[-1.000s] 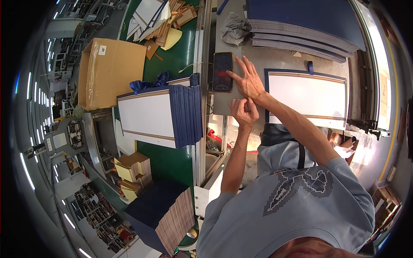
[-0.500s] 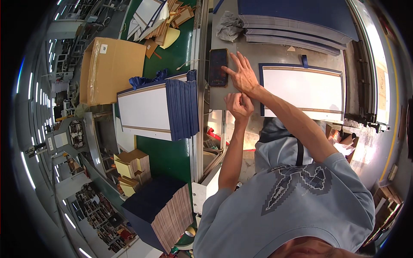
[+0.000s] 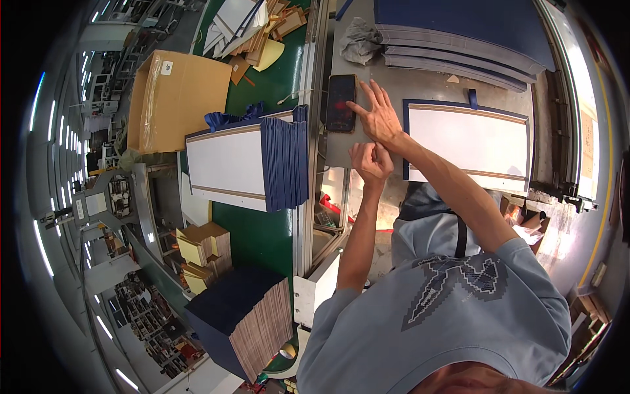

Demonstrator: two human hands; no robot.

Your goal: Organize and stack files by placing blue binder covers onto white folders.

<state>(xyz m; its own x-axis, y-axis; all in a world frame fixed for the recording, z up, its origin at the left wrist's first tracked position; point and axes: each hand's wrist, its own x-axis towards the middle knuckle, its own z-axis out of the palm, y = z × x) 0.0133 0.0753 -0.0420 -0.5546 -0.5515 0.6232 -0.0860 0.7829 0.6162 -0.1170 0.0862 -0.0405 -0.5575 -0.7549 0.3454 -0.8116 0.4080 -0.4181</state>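
Observation:
A dark smartphone point(image 3: 341, 104) lies flat on the grey work surface, left of my right hand. My right hand point(image 3: 381, 119) is stretched out with fingers apart, its thumb reaching over the phone's right edge onto the screen. Just below, my left hand point(image 3: 371, 161) is curled closed against the right wrist; whatever its fingers enclose is hidden. To the right of my hands lies a white panel point(image 3: 466, 141) with a dark blue border, brown strips along two edges and a blue ribbon tab point(image 3: 472, 98) at its top.
Blue-covered boards point(image 3: 459, 29) are stacked at the far side, beside crumpled grey material point(image 3: 359, 41). On the green table point(image 3: 252, 240) to the left stand blue-edged panels point(image 3: 226, 164), a cardboard box point(image 3: 180, 102) and a tall dark blue stack point(image 3: 239, 322). Scraps point(image 3: 269, 56) lie farther back.
The whole view has shifted slightly, so everything sits a little farther right. Both hands keep nearly the same pose, with the right thumb still at the phone.

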